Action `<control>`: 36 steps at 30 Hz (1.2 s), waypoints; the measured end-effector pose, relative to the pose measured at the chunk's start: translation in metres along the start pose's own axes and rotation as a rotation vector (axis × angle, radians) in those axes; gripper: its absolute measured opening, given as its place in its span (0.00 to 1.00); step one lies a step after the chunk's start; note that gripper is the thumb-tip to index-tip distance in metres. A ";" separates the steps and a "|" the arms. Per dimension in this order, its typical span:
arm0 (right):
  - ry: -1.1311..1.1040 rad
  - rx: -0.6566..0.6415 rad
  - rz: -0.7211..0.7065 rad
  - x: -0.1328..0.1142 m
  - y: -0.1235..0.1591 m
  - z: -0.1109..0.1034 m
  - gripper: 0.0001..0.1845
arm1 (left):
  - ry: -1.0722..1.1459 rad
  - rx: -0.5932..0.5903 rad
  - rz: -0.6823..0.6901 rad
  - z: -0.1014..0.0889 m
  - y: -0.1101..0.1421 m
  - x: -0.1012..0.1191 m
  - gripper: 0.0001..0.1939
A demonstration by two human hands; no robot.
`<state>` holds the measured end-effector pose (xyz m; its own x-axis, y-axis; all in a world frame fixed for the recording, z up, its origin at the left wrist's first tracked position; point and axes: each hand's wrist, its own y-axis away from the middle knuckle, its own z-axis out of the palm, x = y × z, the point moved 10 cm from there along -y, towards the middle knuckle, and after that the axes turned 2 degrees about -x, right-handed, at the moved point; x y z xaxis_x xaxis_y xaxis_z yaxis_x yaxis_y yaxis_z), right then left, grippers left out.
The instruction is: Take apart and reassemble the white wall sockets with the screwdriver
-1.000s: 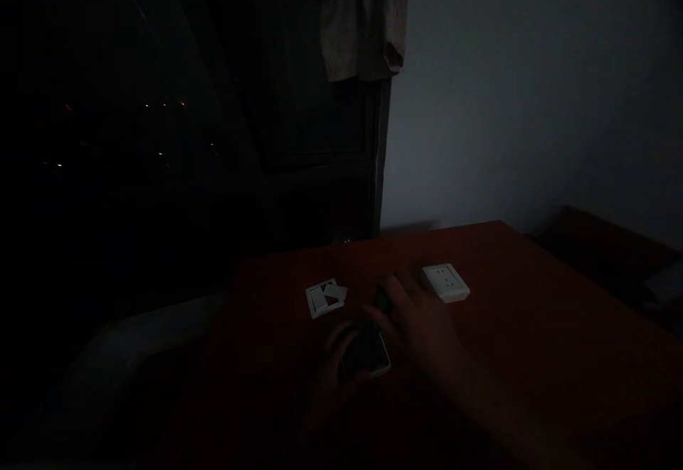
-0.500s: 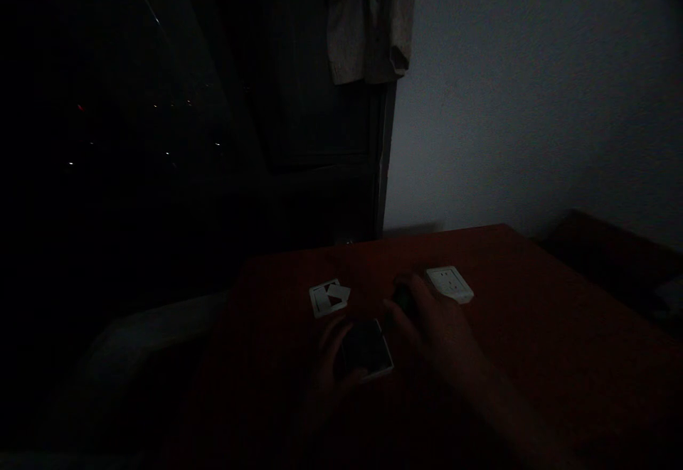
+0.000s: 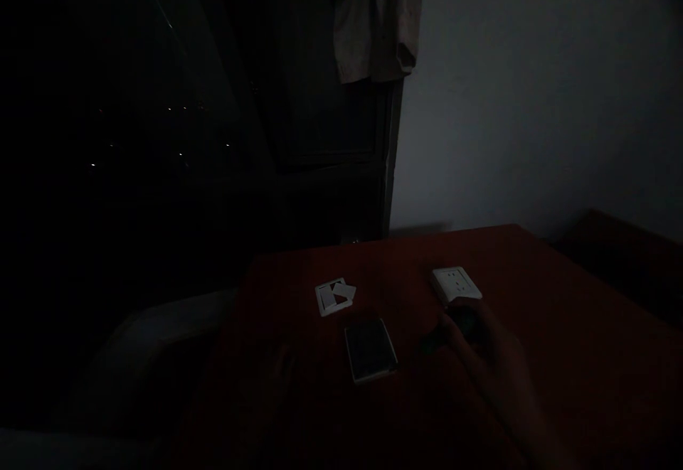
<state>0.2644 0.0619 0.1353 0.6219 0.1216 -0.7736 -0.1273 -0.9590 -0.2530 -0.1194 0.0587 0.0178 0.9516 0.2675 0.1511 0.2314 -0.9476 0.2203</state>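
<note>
- Left hand (image 3: 280,365) is showing dimly left of the dark-faced panel (image 3: 371,349); I cannot tell its grip.
- White frame (image 3: 336,309) is lying beyond the panel, leftward.
- That panel is resting flat, probably for steadiness.
- White socket (image 3: 456,283) is sitting beyond it, rightward.
- Right hand (image 3: 499,356), right of the panel, is grasping a dark green object (image 3: 462,322), presumably for control, fingers curling round.

Over my link I make out 1 pale cloth (image 3: 376,25) hanging left of a grey wall (image 3: 533,100), pinprick lights (image 3: 93,165) in the dark window (image 3: 139,72), and dim brown furniture (image 3: 619,239) far right.
</note>
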 end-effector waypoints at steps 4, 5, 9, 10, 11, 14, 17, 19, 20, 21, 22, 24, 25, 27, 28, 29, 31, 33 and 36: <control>-0.018 0.007 0.007 0.006 0.005 0.001 0.15 | -0.020 0.000 -0.001 0.002 -0.002 0.004 0.19; -0.020 0.007 0.011 0.007 0.006 0.001 0.15 | -0.009 0.006 0.003 0.002 -0.002 0.005 0.18; -0.017 0.013 0.015 0.010 0.008 0.000 0.15 | 0.125 0.016 0.032 -0.002 0.002 0.013 0.16; -0.021 0.010 0.014 0.010 0.008 0.000 0.15 | 0.175 0.029 0.079 -0.004 0.004 0.022 0.15; -0.028 0.003 0.011 0.009 0.008 0.001 0.15 | 0.228 0.038 0.133 -0.007 0.007 0.032 0.14; -0.032 -0.014 0.008 0.005 0.008 0.003 0.14 | 0.389 0.044 0.277 -0.011 0.015 0.063 0.13; -0.020 -0.014 0.005 0.002 0.008 0.003 0.14 | 0.462 0.077 0.409 -0.016 0.020 0.093 0.12; -0.025 -0.012 0.003 0.000 0.008 0.002 0.13 | 0.461 0.109 0.491 -0.020 0.023 0.109 0.12; -0.031 -0.011 0.001 -0.001 0.009 0.002 0.13 | 0.460 0.121 0.515 -0.021 0.024 0.114 0.12; -0.036 -0.010 -0.004 -0.001 0.009 0.002 0.13 | 0.460 0.125 0.527 -0.022 0.023 0.118 0.13; -0.039 -0.009 -0.011 -0.002 0.010 0.002 0.13 | 0.463 0.119 0.531 -0.023 0.023 0.121 0.13; -0.040 -0.005 -0.026 -0.002 0.010 0.002 0.13 | 0.473 0.079 0.516 -0.020 0.021 0.124 0.13; -0.041 -0.003 -0.032 -0.002 0.010 0.002 0.13 | 0.477 0.062 0.495 -0.019 0.020 0.124 0.13; -0.042 -0.008 -0.029 -0.001 0.009 0.003 0.13 | 0.473 0.043 0.466 -0.017 0.018 0.122 0.11; -0.043 -0.007 -0.024 0.000 0.009 0.003 0.13 | 0.465 0.045 0.465 -0.018 0.018 0.122 0.10; -0.045 -0.002 -0.019 0.000 0.009 0.003 0.13 | 0.453 0.055 0.473 -0.019 0.017 0.122 0.09; -0.051 -0.001 -0.010 -0.001 0.009 0.003 0.13 | 0.434 0.077 0.502 -0.021 0.017 0.122 0.09; -0.053 -0.006 -0.014 -0.004 0.009 0.002 0.13 | 0.435 0.084 0.525 -0.022 0.017 0.123 0.11; -0.036 -0.005 -0.020 -0.007 0.011 0.001 0.12 | 0.453 0.081 0.533 -0.022 0.017 0.124 0.11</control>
<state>0.2580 0.0509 0.1376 0.5961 0.1500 -0.7887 -0.1113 -0.9575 -0.2662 -0.0014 0.0799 0.0611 0.7660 -0.2070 0.6087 -0.2118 -0.9752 -0.0651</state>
